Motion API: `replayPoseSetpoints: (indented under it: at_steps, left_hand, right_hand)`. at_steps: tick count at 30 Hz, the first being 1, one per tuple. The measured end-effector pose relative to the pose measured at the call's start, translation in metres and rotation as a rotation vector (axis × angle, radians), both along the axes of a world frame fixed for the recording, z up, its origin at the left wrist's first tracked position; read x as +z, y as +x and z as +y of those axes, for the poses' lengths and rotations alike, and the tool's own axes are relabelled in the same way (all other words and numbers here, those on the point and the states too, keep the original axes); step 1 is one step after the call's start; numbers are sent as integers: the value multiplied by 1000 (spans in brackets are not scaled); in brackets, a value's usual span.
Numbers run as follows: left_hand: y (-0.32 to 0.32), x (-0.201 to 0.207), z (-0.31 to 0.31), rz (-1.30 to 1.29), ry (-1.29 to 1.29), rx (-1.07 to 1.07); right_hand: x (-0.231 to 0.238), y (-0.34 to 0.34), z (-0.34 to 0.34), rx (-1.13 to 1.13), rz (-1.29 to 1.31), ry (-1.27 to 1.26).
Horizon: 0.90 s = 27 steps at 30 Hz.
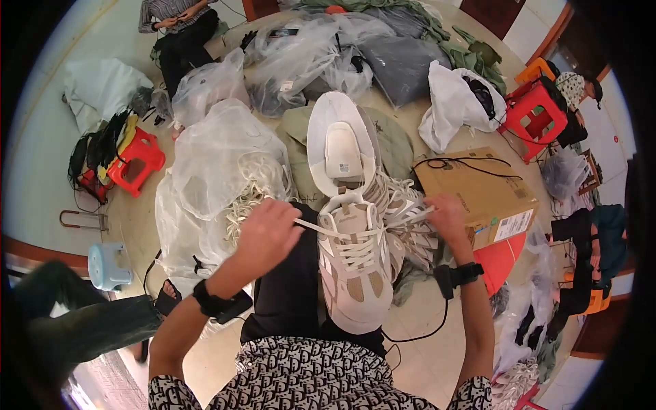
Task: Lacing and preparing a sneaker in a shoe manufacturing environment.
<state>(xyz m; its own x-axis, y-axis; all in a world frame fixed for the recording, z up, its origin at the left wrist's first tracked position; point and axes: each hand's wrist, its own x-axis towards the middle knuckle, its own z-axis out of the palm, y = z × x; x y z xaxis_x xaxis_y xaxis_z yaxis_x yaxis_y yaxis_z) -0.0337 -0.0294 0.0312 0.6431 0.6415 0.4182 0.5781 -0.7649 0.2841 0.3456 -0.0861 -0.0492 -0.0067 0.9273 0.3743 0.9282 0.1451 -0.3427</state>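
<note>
A beige and white sneaker (355,273) rests on my lap with its toe toward me. Its flat cream shoelace (359,253) is threaded across the front. My left hand (271,229) pinches one lace end, pulled out to the left. On the other side my right hand (447,217) is closed on the other end, drawn out to the right. Just beyond stands another pale shoe (318,150), its opening and light insole showing. More beige shoes (413,229) lie heaped beside the sneaker, partly hidden by it. A tangle of cream laces (256,181) lies left of the shoes.
Clear plastic bags (219,150) spread on the left. A cardboard box (478,191) with a black cable stands at right. Red stools (140,160) and a light blue stool (109,266) stand around. Other people sit nearby, one leg (102,328) reaching in at left.
</note>
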Motion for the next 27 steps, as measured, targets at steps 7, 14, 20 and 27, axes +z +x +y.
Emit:
replayPoseSetpoints:
  at_steps: [7,14,20,27]
  left_hand:
    - [34,-29,-11,126,-94,90]
    - [19,-46,-7,264,74,40]
    - [13,-32,-6,343,100,-44]
    - [4,-24,-12,310,164,-60]
  right_hand:
    - [8,-93,4,287,-45,95]
    - [-15,-89,8,222,-381,111]
    - [-15,-46,24,139,-383,207]
    - [-28,-35,17,-72,-49,-11]
